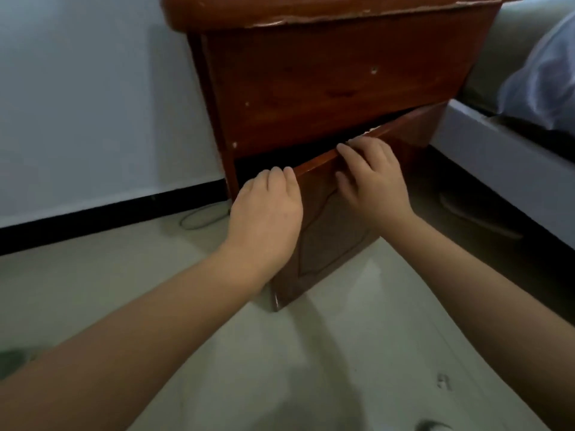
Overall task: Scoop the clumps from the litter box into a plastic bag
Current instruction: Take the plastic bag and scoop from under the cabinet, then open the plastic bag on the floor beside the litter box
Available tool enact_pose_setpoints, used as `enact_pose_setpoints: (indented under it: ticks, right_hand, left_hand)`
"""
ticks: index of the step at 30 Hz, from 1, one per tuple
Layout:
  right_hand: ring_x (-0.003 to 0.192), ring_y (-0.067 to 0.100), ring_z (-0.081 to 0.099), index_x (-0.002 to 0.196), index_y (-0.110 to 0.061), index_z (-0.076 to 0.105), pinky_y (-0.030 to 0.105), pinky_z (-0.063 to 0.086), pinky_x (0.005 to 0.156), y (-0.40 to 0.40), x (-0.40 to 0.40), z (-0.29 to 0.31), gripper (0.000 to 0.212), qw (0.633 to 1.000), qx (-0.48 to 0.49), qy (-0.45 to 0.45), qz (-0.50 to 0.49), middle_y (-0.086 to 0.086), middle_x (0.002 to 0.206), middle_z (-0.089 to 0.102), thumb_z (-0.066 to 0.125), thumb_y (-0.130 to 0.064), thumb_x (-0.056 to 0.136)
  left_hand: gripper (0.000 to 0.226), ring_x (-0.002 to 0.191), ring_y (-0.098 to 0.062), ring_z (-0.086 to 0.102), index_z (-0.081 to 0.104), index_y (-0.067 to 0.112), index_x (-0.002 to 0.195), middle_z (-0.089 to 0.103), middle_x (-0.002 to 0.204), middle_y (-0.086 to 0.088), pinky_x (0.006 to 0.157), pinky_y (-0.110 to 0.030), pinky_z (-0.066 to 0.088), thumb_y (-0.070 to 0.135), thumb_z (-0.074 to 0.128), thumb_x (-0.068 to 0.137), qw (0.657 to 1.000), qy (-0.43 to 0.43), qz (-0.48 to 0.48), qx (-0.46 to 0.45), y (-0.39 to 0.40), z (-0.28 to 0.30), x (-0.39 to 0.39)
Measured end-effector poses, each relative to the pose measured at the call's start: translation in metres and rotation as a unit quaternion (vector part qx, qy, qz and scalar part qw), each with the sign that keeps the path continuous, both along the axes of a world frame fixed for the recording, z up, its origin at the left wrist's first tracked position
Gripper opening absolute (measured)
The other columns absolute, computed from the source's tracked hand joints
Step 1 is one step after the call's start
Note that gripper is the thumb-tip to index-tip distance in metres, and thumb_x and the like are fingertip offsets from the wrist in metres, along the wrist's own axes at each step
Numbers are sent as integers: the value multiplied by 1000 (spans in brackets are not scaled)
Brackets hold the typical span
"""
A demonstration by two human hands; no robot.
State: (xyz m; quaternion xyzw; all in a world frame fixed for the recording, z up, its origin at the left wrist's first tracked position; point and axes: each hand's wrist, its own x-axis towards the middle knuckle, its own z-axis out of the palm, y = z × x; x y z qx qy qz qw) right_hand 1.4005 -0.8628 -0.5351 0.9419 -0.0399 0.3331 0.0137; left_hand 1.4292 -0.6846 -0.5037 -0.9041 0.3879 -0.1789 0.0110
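Observation:
No litter box, scoop or plastic bag shows in the head view. A reddish-brown wooden nightstand (326, 73) stands on the floor against the wall. Its lower drawer (329, 237) is pulled partly out and tilted, with a dark gap above it. My left hand (267, 213) grips the drawer front's top edge at its left corner, fingers curled over the rim. My right hand (373, 178) holds the same top edge further right, fingertips hooked over it. What lies inside the drawer is hidden in shadow.
A bed (504, 157) with a grey frame and a pale blue blanket (547, 85) stands close on the right. A thin cable (202, 217) loops on the pale tiled floor (280, 368) by the black skirting. The white wall (93, 104) is on the left.

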Motion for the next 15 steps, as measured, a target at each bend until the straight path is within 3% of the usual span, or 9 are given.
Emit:
enact_pose_setpoints:
  ticks: [2, 4, 7, 9, 11, 12, 15]
  right_hand:
    - [105, 34, 57, 110, -1, 64, 42, 47, 91, 0, 8, -4, 32, 999, 19, -30, -5, 20, 108, 63, 54, -19, 85]
    - [105, 33, 53, 106, -1, 65, 42, 47, 88, 3, 12, -10, 28, 998, 47, -35, 0, 21, 106, 62, 57, -16, 84]
    - [104, 39, 57, 101, 2, 67, 45, 49, 87, 29, 24, -31, 26, 997, 46, 28, 51, 23, 107, 62, 65, -11, 78]
    - [103, 40, 60, 97, 1, 68, 48, 49, 88, 66, 36, -50, 27, 989, 19, 84, 118, 23, 105, 65, 69, -10, 72]
    - [104, 41, 61, 95, 0, 69, 51, 48, 90, 115, 46, -67, 28, 975, 6, 130, 181, 22, 105, 66, 69, -9, 68]
    - [107, 41, 59, 97, -1, 69, 52, 47, 92, 141, 50, -74, 31, 967, 1, 149, 205, 21, 108, 66, 68, -10, 68]
    - [130, 35, 39, 122, -5, 57, 48, 29, 108, 223, 51, -100, 42, 938, -28, 238, 252, 17, 133, 50, 57, -22, 84]
  left_hand:
    - [28, 80, -41, 67, 69, -11, 79, 67, 85, -28, 66, -42, 56, -11, 73, 51, 999, -23, -13, -28, 11, -5, 6]
    - [23, 72, -39, 66, 67, -4, 65, 66, 75, -23, 61, -38, 56, -7, 79, 46, 1000, 11, 22, -3, 27, -12, 13]
    - [19, 84, -43, 65, 66, -6, 73, 65, 85, -27, 66, -42, 54, -2, 74, 56, 996, 21, 82, -6, 60, -39, 26]
    - [23, 105, -44, 59, 68, -7, 88, 63, 103, -29, 81, -46, 51, 4, 57, 71, 992, 36, 115, -27, 84, -61, 24]
    - [39, 135, -37, 33, 55, -2, 121, 45, 136, -24, 103, -43, 35, 9, 45, 85, 976, 66, 204, -26, 111, -84, 16]
    - [42, 140, -33, 22, 47, 3, 130, 35, 144, -20, 107, -41, 28, 13, 45, 89, 964, 92, 250, -17, 130, -95, 11]
    - [39, 129, -33, 38, 53, 5, 119, 49, 130, -18, 96, -41, 38, 17, 60, 83, 937, 80, 337, -33, 204, -122, -20]
